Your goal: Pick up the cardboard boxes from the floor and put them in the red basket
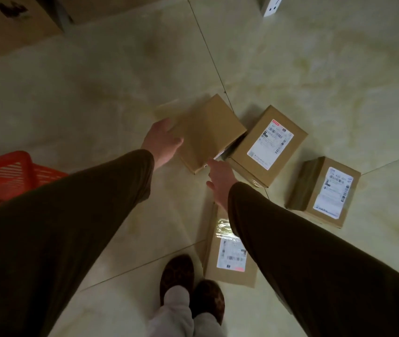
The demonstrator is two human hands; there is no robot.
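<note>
A plain cardboard box (207, 132) is tilted and blurred above the floor, with my left hand (162, 139) gripping its left edge. My right hand (220, 181) is open just below the box's near corner, fingertips close to it. Three more cardboard boxes with white shipping labels lie on the floor: one (266, 147) right of the held box, one (324, 190) farther right, and one (227, 254) near my feet, partly hidden by my right sleeve. The red basket (11, 173) stands at the left edge, partly hidden by my left sleeve.
The floor is glossy pale tile. Large brown cardboard cartons (16, 18) stand at the top left. A white box (272, 6) sits at the top edge. My feet in dark slippers (191, 288) are at the bottom centre.
</note>
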